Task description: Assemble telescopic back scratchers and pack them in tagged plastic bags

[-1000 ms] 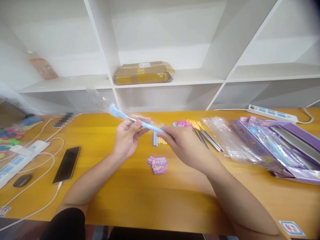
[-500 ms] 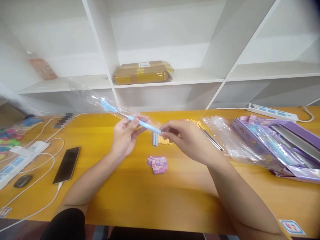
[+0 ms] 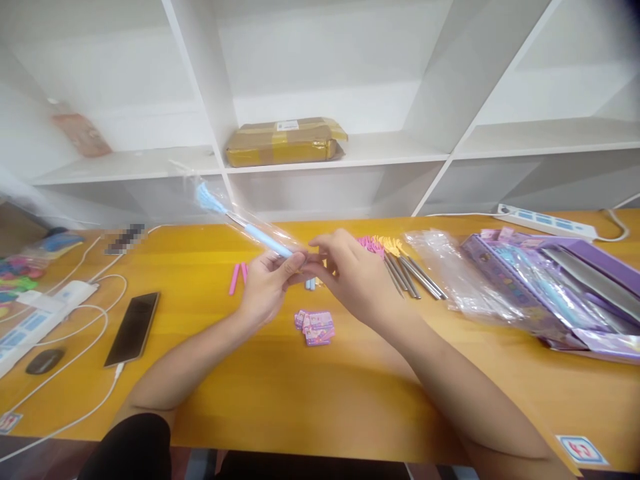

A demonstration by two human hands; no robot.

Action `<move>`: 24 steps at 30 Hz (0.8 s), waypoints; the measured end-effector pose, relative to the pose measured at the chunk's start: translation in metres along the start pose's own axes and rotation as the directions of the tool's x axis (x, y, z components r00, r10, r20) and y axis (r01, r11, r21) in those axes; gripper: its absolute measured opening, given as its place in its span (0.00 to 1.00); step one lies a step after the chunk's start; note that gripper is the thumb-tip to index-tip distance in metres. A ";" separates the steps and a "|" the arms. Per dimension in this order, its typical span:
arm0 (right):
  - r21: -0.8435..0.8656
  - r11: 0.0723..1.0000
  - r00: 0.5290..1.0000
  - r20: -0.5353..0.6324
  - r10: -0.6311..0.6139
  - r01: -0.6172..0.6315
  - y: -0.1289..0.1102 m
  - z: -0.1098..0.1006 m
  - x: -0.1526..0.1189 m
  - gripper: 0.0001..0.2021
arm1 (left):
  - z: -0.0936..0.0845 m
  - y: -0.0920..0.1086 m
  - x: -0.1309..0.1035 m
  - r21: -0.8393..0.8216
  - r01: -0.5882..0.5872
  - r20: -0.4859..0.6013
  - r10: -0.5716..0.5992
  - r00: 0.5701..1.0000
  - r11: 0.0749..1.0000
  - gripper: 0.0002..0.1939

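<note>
A light-blue back scratcher [image 3: 267, 240], with a metal shaft and a ridged blue head, lies slantwise inside a clear plastic sleeve [image 3: 239, 212]. My left hand [image 3: 267, 283] is closed on the lower end of its handle, through the film. The fingers of my right hand [image 3: 353, 277] are pinched at the sleeve's near end, touching my left fingertips; the exact grip is partly hidden. Below the hands is a small pile of purple-pink cards [image 3: 315, 328]. Pink handles [image 3: 234, 279] and blue handles [image 3: 311, 283] lie on the table, partly covered by my hands.
Metal rods with pink and yellow heads [image 3: 410, 273] lie right of my hands. Beyond them are clear plastic sleeves [image 3: 465, 280] and a purple box [image 3: 493, 283] of packaged items. A phone [image 3: 133, 330], cables and a power strip [image 3: 45, 317] occupy the left. Shelves hold a taped carton [image 3: 283, 143].
My left hand has slid down the handle toward its lower end and moved right. My right hand has shifted slightly left, uncovering the pink heads and metal rods.
</note>
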State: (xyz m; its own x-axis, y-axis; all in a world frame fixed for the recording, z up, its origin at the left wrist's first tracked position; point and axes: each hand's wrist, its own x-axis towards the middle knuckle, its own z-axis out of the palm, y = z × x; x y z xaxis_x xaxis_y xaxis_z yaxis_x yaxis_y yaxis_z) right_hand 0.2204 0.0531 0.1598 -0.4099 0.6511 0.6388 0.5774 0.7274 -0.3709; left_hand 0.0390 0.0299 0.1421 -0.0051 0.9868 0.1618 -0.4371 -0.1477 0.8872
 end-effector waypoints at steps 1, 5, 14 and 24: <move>-0.033 0.999 1.000 -0.003 -0.016 0.016 0.000 0.002 -0.001 0.14 | 0.000 0.000 0.000 0.015 0.002 0.002 -0.002 1.000 1.000 0.17; -0.081 0.995 0.998 -0.002 -0.060 0.060 -0.001 0.007 -0.003 0.17 | -0.003 0.007 0.001 0.096 -0.014 0.048 0.010 0.999 0.995 0.19; 0.185 0.981 0.987 0.133 -0.090 0.064 -0.007 -0.010 -0.001 0.22 | -0.014 0.030 0.009 0.148 -0.093 0.030 0.089 0.996 0.985 0.20; 0.075 0.917 0.905 0.147 -0.399 0.392 0.018 -0.034 0.004 0.12 | -0.025 0.035 0.013 0.195 0.017 -0.019 -0.014 1.000 0.981 0.18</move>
State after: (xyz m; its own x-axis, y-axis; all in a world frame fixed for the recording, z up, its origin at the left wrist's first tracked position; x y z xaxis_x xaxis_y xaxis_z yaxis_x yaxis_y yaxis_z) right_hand 0.2533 0.0608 0.1789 -0.7050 0.3305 0.6274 0.3158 0.9385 -0.1395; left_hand 0.0016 0.0395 0.1644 -0.0167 0.9898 0.1413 -0.2528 -0.1409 0.9572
